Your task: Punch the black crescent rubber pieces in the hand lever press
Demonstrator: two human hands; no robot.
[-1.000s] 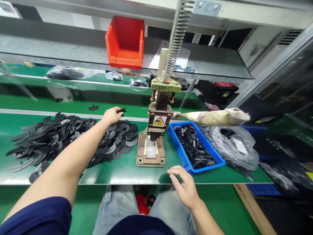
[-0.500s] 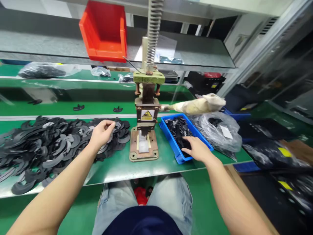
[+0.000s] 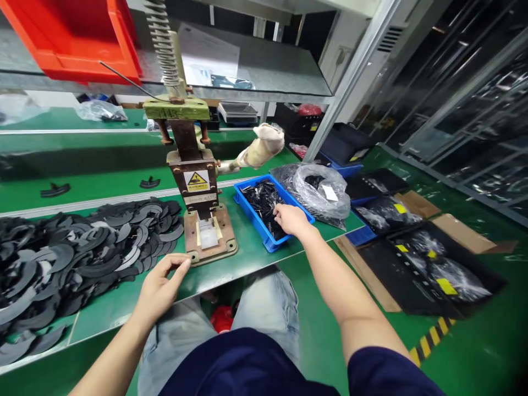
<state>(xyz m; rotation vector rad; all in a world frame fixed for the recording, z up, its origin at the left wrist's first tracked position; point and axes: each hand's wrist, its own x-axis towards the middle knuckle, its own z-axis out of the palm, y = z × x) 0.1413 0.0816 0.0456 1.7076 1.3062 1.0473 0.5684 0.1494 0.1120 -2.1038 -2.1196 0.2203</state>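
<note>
Head view: 2 curved parts (image 3: 55, 191) (image 3: 149, 183) lie apart at the back, each w/ what looks like a small bit on its upper side; prob the only ones done in view, my read. Big pile (image 3: 94, 242) of curved blanks L of the press (image 3: 193, 176), so most of the qty looks left. Small black pcs (image 3: 262, 201) in the blue tray (image 3: 251, 219), R of the press, plenty there too. Nothing dark seen on the pale block (image 3: 208, 234) under the ram, so no part looks loaded. R hand (image 3: 292, 217) is in the tray, grip nearly closed at the pcs; can't tell if it has one. L hand (image 3: 159, 286) is by the base's near L corner, grip slightly open, no part visible in it. Edges: front edge of the surface (image 3: 206, 270) runs close under the base, L wrist past it. Tray's near corner sits near that edge, clear bag (image 3: 325, 192) tight on its far R side. Handle (image 3: 258, 151) sticks out R, above and behind the tray; R hand has room on the near side, less if lifted back. Pile nearly reaches the base, so the L gap's tight; narrow strip in front is the easier way in, imo.
</note>
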